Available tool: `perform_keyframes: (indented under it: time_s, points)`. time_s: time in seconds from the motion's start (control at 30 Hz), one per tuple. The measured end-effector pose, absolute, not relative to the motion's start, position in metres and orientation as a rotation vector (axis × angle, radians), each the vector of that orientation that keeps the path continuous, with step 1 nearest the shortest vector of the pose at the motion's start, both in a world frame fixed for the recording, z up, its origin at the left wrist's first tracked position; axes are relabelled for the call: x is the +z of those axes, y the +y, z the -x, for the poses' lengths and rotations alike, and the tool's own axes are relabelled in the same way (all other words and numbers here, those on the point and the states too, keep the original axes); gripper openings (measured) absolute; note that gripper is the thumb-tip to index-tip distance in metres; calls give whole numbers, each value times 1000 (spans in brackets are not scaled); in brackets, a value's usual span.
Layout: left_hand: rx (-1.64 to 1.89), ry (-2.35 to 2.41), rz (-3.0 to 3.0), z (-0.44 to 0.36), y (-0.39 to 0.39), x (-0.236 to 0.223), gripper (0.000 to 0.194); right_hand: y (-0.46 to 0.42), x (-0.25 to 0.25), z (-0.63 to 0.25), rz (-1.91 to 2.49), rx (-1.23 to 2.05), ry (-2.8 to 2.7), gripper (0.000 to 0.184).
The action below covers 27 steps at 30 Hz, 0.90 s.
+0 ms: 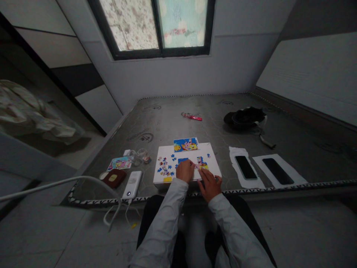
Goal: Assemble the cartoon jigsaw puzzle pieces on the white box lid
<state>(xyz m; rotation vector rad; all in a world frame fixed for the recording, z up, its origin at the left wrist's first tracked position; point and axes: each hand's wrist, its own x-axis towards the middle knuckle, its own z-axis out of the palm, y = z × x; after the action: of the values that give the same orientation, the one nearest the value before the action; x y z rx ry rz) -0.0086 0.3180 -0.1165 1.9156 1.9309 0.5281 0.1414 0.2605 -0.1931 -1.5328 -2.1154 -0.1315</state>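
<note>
A white box point(163, 152) lies in front of me with jigsaw puzzle pieces on it. Loose pieces point(164, 167) are scattered over its left half. A joined blue patch of puzzle point(183, 160) is partly covered by my left hand point(185, 170), whose fingers are curled together; what they pinch, if anything, is hidden. Beside it, my right hand point(209, 183) has its fingers stretched out, the tips touching the lower edge of another joined patch point(202, 162). A colourful cartoon picture card point(185, 144) rests at the box's far edge.
Left of the box are a white power bank point(132, 185) with a cable, a brown case point(115, 178), a picture card point(120, 162) and a clear container point(143, 155). Two phones point(245, 167) point(278, 171) lie on white sheets at right. A dark cap point(244, 117) and red packet point(192, 117) lie farther back.
</note>
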Motion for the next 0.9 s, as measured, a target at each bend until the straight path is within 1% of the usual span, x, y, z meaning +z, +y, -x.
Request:
perform_keyframes:
  time_s: [0.5,0.7,0.9]
  points:
    - [500,2005,-1897,5,321,-125,25,260,-194,-140,1558,-92,-2097,44]
    - [506,2071,-1890,3,320,-121,21,261,-194,-140,1578,-95,-2103,45]
    - [566,2040,-1884,3,318,-120,19,260,-195,-139,1575,-119,-2101,44]
